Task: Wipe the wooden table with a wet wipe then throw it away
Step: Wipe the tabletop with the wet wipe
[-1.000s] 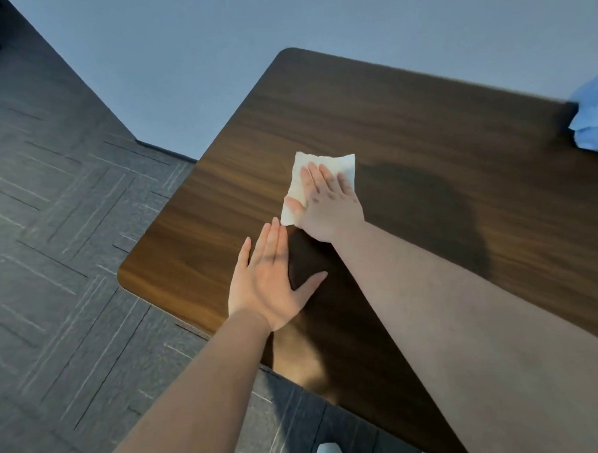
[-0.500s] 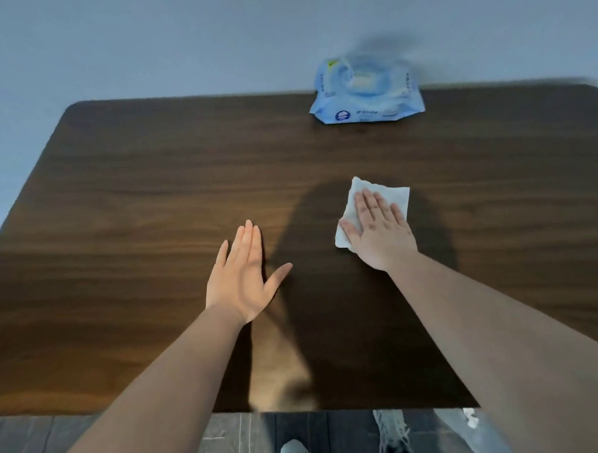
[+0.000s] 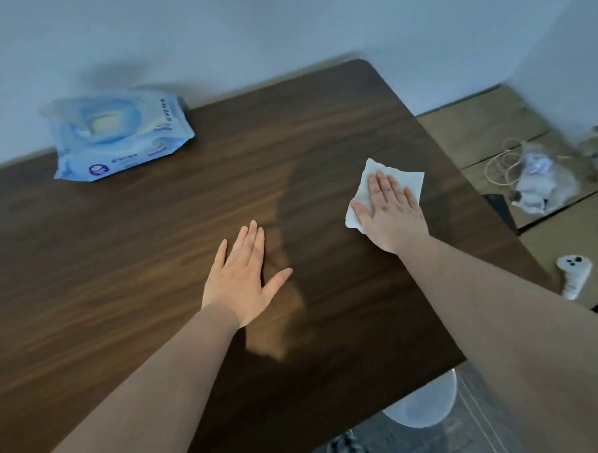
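A dark wooden table (image 3: pixel 147 233) fills most of the view. A white wet wipe (image 3: pixel 410 180) lies flat on its right part, near the right edge. My right hand (image 3: pixel 391 215) presses down on the wipe with flat fingers, covering its near half. My left hand (image 3: pixel 241 280) rests palm down on the bare wood near the table's middle, fingers apart, holding nothing.
A blue pack of wet wipes (image 3: pixel 115 135) lies at the table's far left by the wall. Right of the table stand cardboard boxes (image 3: pixel 485 125) with a cord, a clear bag (image 3: pixel 539 181) and a white controller (image 3: pixel 574 274). A white round bin (image 3: pixel 425 405) shows below the near edge.
My right hand has slid the wipe across the table from the left corner toward the right edge, and my view has swung right with it. My left hand stays flat on the wood.
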`<state>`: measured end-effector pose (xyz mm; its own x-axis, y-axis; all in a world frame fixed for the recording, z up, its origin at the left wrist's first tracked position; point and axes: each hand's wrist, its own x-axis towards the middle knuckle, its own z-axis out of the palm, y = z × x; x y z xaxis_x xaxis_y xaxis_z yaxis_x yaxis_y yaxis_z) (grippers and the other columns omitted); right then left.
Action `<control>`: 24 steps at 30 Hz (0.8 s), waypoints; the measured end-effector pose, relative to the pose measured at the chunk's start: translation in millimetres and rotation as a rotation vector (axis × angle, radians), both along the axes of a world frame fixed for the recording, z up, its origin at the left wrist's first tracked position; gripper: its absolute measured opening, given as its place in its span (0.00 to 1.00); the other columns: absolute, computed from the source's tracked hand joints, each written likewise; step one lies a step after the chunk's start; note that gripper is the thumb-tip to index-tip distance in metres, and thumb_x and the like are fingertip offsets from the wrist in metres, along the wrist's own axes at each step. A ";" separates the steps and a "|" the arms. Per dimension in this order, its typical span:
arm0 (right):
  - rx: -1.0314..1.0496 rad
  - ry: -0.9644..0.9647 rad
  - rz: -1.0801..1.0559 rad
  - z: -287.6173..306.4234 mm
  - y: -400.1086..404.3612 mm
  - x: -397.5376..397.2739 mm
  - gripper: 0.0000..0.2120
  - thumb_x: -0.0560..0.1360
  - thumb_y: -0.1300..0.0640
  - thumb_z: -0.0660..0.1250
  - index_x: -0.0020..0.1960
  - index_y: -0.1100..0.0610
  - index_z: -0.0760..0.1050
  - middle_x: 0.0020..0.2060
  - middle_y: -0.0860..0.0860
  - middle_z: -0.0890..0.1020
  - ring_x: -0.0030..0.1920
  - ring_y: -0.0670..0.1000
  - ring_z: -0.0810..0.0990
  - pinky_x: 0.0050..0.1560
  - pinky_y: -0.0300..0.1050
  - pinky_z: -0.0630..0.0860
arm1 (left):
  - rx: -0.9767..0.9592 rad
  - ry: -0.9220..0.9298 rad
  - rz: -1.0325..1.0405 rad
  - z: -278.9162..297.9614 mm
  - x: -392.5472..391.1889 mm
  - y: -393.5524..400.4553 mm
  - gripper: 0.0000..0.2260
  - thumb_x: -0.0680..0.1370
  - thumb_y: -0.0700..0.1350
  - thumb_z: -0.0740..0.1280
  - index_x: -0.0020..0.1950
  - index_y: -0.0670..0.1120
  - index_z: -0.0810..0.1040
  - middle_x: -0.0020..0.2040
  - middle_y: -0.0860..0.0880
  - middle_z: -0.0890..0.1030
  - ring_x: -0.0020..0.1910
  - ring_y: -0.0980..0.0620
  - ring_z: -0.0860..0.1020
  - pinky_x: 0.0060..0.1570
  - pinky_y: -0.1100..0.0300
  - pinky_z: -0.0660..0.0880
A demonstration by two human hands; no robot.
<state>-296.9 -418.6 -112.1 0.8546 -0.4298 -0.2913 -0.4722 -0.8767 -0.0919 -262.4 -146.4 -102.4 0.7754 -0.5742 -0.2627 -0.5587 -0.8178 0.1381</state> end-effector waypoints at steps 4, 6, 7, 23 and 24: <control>-0.007 0.016 -0.067 -0.5 -38.0 -9.0 0.33 0.78 0.38 0.37 0.77 0.54 0.37 0.78 0.50 0.42 0.77 0.49 0.39 0.75 0.51 0.38 | 0.032 -0.046 0.041 -6.4 2.2 -15.1 0.38 0.73 0.70 0.38 0.76 0.47 0.38 0.77 0.51 0.38 0.75 0.54 0.37 0.74 0.50 0.39; -0.001 0.026 -0.071 -0.3 -40.7 -9.6 0.33 0.78 0.38 0.38 0.77 0.54 0.37 0.78 0.50 0.42 0.77 0.49 0.39 0.75 0.50 0.37 | 0.040 -0.048 0.044 -5.2 1.1 -14.4 0.38 0.73 0.70 0.37 0.76 0.47 0.38 0.77 0.51 0.39 0.75 0.54 0.38 0.74 0.51 0.39; 0.003 0.031 -0.077 0.9 -39.4 -9.5 0.32 0.79 0.38 0.38 0.77 0.54 0.37 0.78 0.50 0.42 0.77 0.49 0.39 0.75 0.51 0.37 | 0.040 -0.042 0.045 -4.6 1.0 -14.6 0.38 0.73 0.70 0.38 0.76 0.47 0.38 0.77 0.51 0.39 0.75 0.54 0.38 0.74 0.51 0.39; 0.089 0.042 0.467 6.3 233.7 41.2 0.31 0.79 0.39 0.37 0.76 0.54 0.35 0.77 0.49 0.38 0.76 0.49 0.35 0.74 0.51 0.35 | 0.021 0.007 0.419 2.4 -49.7 226.9 0.43 0.69 0.71 0.35 0.76 0.45 0.40 0.77 0.50 0.40 0.73 0.57 0.38 0.72 0.54 0.39; 0.095 0.036 0.517 5.5 264.3 45.0 0.31 0.79 0.39 0.37 0.76 0.54 0.35 0.77 0.49 0.38 0.76 0.49 0.35 0.74 0.51 0.35 | 0.035 0.006 0.477 3.5 -57.2 257.9 0.43 0.69 0.72 0.36 0.76 0.45 0.40 0.77 0.50 0.40 0.74 0.57 0.38 0.72 0.54 0.39</control>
